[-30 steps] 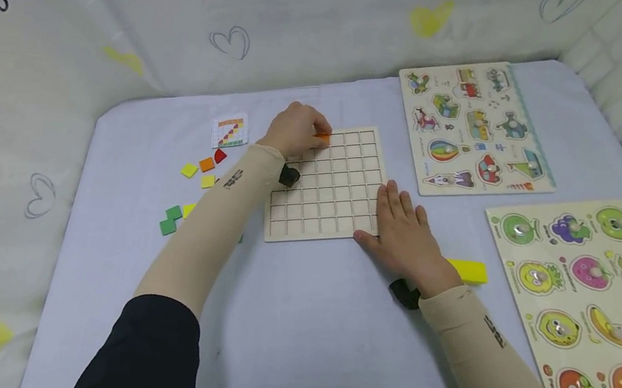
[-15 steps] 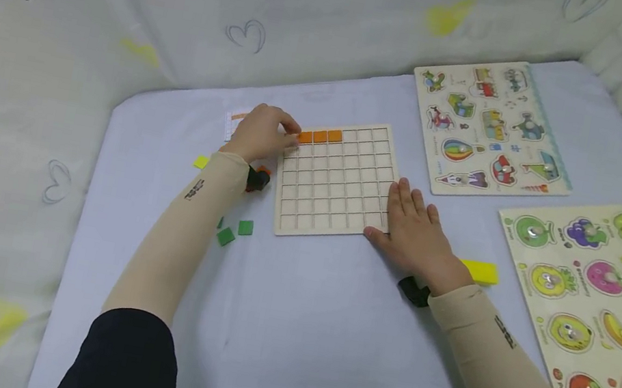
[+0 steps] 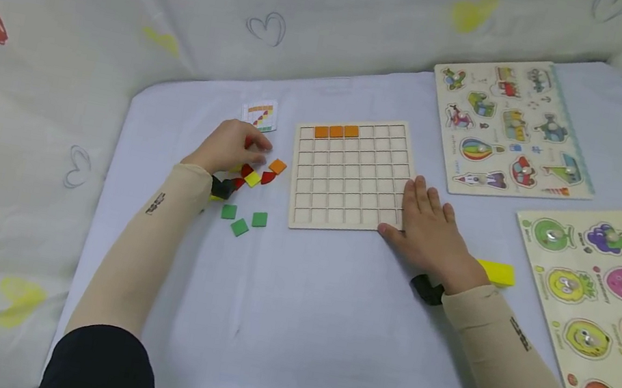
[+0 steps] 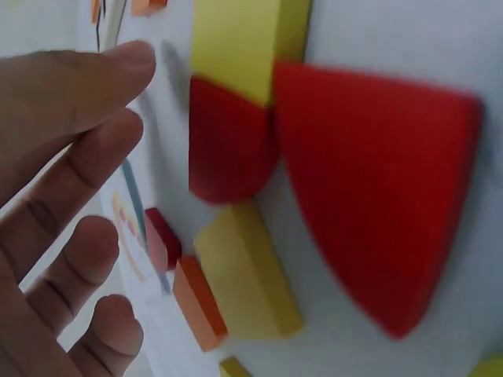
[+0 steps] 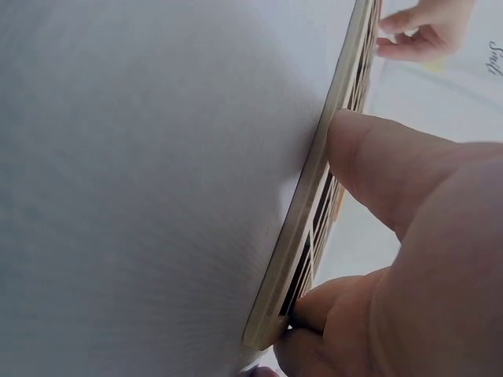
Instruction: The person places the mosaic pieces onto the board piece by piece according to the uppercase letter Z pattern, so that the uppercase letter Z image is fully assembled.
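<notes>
My left hand [image 3: 232, 147] hovers over a small heap of coloured tiles, fingers loosely bent. In the left wrist view a gap shows between the fingertips and the tiles, and nothing is held. Around it lie an orange square [image 3: 278, 166], a yellow square [image 3: 252, 179], red curved-edge pieces [image 4: 377, 188] and several green squares [image 3: 239, 227]. The wooden grid board [image 3: 350, 187] bears three orange tiles [image 3: 336, 132] in its top row. My right hand [image 3: 429, 232] rests at the board's right edge with straight fingers, its thumb touching the near corner area.
A small pattern card [image 3: 260, 114] lies behind the left hand. To the right are a toy-picture puzzle board [image 3: 503, 131] and a fruit puzzle board [image 3: 599, 293]. A yellow block [image 3: 495, 273] sits beside the right wrist.
My left hand, which held an orange tile at the board's top row, has moved left, away from the board to the tile heap. The right hand stays at the board's edge. The head view shifts.
</notes>
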A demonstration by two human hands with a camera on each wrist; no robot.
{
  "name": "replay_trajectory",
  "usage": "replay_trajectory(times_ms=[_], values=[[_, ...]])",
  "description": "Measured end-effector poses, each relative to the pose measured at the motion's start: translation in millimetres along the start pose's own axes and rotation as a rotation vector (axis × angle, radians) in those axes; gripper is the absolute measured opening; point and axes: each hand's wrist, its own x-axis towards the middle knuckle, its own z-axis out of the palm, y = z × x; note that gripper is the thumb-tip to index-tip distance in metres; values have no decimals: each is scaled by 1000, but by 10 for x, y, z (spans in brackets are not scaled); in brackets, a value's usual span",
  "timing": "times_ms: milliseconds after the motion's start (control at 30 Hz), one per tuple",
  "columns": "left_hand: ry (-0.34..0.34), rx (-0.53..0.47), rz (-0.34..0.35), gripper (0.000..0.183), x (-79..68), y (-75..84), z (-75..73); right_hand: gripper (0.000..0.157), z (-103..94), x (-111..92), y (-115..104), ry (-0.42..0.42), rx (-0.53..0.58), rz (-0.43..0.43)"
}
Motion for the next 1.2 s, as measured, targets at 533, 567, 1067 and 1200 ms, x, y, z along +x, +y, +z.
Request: replay_trajectory(times_ms=[533, 567, 1067, 1200], values=[[-111, -24, 139, 35, 2, 227, 150, 96, -7, -7, 12, 9, -13, -5], [-110, -26, 139, 35, -6, 242, 154, 96, -7, -6, 12, 8, -14, -5], [-17, 8, 55, 27, 93, 327, 176, 95, 18, 4, 50, 15, 0, -3], [34, -32, 73, 25, 168, 387, 176, 95, 39, 0, 50, 23, 4, -6]])
